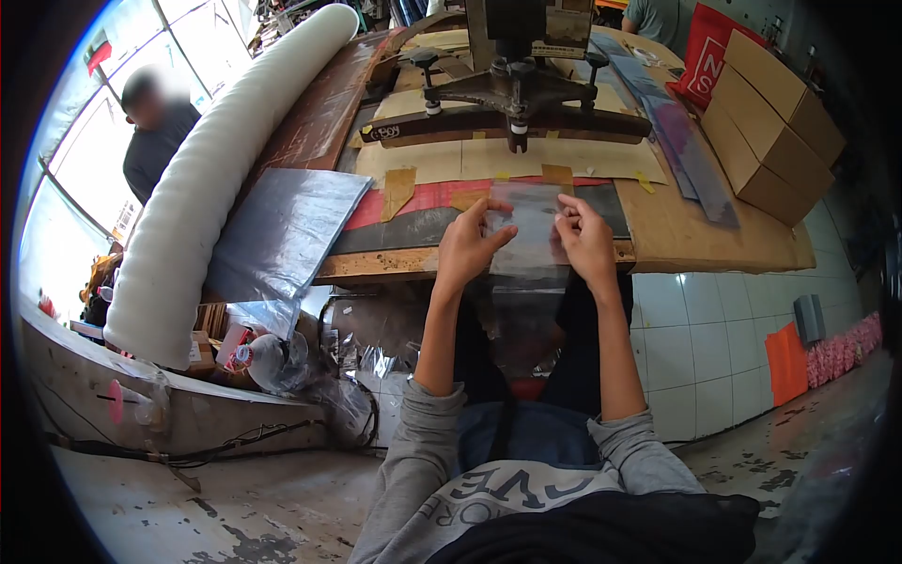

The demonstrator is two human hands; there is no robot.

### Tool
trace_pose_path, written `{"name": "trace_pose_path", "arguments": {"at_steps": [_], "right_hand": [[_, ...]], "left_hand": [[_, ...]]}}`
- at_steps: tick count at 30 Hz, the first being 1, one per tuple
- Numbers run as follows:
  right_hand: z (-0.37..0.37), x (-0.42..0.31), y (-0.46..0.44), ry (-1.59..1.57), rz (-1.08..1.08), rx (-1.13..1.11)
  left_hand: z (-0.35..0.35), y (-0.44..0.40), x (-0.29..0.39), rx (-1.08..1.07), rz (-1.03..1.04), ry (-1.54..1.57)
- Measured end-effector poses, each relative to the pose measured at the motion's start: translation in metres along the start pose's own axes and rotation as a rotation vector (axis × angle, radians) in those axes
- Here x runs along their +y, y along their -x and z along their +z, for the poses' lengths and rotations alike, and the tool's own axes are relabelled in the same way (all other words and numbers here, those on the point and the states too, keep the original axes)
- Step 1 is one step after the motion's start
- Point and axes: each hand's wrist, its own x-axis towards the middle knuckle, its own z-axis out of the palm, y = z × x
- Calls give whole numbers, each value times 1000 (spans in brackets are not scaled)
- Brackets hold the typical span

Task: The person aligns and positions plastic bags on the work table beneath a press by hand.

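Plastic film [529, 240] extends past the near edge of the bench [399, 264], between a left hand [466, 246] with thumb and forefinger parted and a right hand [588, 244] whose grip is unclear, even handling likeliest to prevent creases

Watching remotely through the head camera, I take this for a workshop that handles sheet plastic. I see a heavy metal press-like machine [512, 89] over a wide wooden bench [681, 230], clear plastic sheets [282, 230] at the bench's near left corner, and a thick white roll [216, 193] along that side. Brown cardboard boxes [766, 141] stand at the right. Loose black cables [235, 442], a plain tiled floor [700, 352] and another person [155, 146] beyond the roll suit a shared workroom.
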Motion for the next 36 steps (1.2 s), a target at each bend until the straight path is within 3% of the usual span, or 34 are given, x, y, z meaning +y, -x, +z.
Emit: {"name": "trace_pose_path", "arguments": {"at_steps": [2,5,6,9,12,18,21,24,30,36], "right_hand": [[-9,-10,-6,19,41,-15],[-11,21,-39,207,-283,101],[-16,3,-45,272,-229,63],[-6,24,-89,322,-560,128],[-8,36,-107,537,-359,-159],[-12,41,-131,466,-218,-222],[-13,37,-139,415,-214,-230],[-6,37,-137,375,-445,-356],[1,28,-143,460,-212,-533],[8,32,-139,577,-339,-405]], "left_hand": [[0,-3,-4,-25,-17,112],[-3,-1,10,-75,-71,299],[-4,-1,11,-89,-82,360],[-5,-3,11,-101,-97,447],[-7,-3,8,-105,-114,532],[-11,30,29,-219,-101,415],[-3,45,16,-248,-21,360],[-1,53,12,-268,-64,382],[2,55,14,-245,-64,395],[4,55,11,-236,-50,418]]}}
